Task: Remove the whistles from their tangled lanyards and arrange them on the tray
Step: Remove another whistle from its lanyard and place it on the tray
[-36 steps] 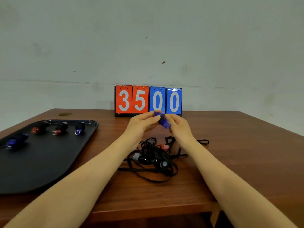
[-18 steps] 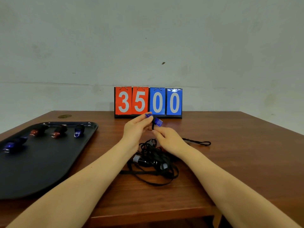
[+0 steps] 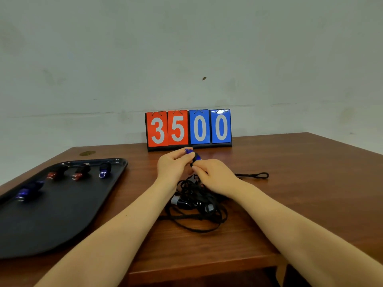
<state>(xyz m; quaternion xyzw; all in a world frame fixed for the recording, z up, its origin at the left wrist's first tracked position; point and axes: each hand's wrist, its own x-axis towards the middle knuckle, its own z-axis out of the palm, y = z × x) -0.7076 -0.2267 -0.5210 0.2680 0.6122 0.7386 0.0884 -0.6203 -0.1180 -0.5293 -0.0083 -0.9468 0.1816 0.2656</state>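
Observation:
A blue whistle (image 3: 191, 153) is held above the table's middle, pinched by the fingertips of my left hand (image 3: 173, 167). My right hand (image 3: 215, 176) sits just below and right of it, fingers pinching the black lanyard end at the whistle. A tangle of black lanyards (image 3: 196, 206) lies on the table under both wrists, with at least one dark whistle (image 3: 182, 203) in it. A black tray (image 3: 62, 206) on the left holds several whistles: a blue one (image 3: 28, 191), two red-and-black ones (image 3: 57, 172) (image 3: 81, 171) and another blue one (image 3: 104, 169).
A flip scoreboard (image 3: 188, 129) reading 35 and 00 stands at the back of the brown wooden table (image 3: 290, 199), against the wall. One lanyard loop (image 3: 255, 175) trails out to the right of my right hand. The table's front edge runs close below my forearms.
My right hand has slid from beside the whistle down to the lanyard below it, toward the pile. The left hand keeps its pinch on the blue whistle, held slightly lower.

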